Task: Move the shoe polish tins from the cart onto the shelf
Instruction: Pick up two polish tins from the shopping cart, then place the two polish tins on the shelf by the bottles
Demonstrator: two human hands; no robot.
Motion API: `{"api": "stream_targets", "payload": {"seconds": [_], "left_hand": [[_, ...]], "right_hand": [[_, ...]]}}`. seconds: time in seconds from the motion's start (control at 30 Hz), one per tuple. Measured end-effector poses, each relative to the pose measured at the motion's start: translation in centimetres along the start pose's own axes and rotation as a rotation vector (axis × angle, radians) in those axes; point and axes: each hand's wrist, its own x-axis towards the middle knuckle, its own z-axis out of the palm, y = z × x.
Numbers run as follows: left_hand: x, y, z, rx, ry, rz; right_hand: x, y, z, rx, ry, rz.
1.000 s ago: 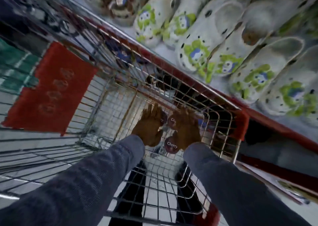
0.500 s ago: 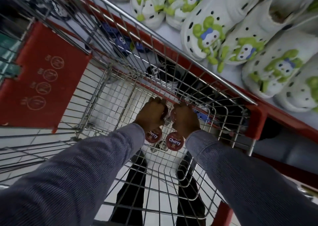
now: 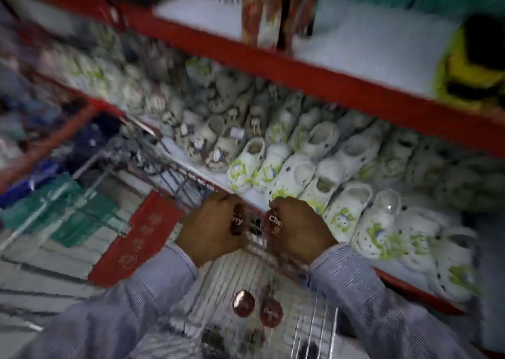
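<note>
White lettering, partly readable as "Ch" and "rry", shows on 2 dark red tins; left hand (image 3: 211, 229) curls tight round one tin (image 3: 237, 220), right hand (image 3: 297, 229) clamps the other (image 3: 274, 221), both above the cart (image 3: 314, 323); 2 more tins (image 3: 243, 303) lie inside at 6 o'clock; white clogs (image 3: 293, 175) at 1 o'clock
</note>
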Motion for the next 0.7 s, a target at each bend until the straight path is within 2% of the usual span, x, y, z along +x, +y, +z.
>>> {"api": "stream_targets", "payload": {"seconds": [0.17,0.33,0.43,0.57,0.7], "left_hand": [[2.2,5.4,-9.8,0.109,0.15,0.077],[5.0,10.5,-15.5,0.123,0.225,0.156],[7.4,13.4,-17.7,0.075,0.258,0.227],[12.1,16.8,-19.2,0.025,0.297,0.233],[18.1,18.5,-19.0,-0.002,0.279,0.204]], "right_hand": [[-2.1,-3.5,-11.7,-0.06,0.147,-0.033],[-3.4,-3.7,-19.4,-0.028,0.315,-0.039],[-3.2,-2.7,-23.2,-0.046,0.376,-0.003],[-1.5,-0.2,-27.1,0.006,0.469,0.084],[1.9,2.2,-29.1,0.037,0.475,0.184]]}}
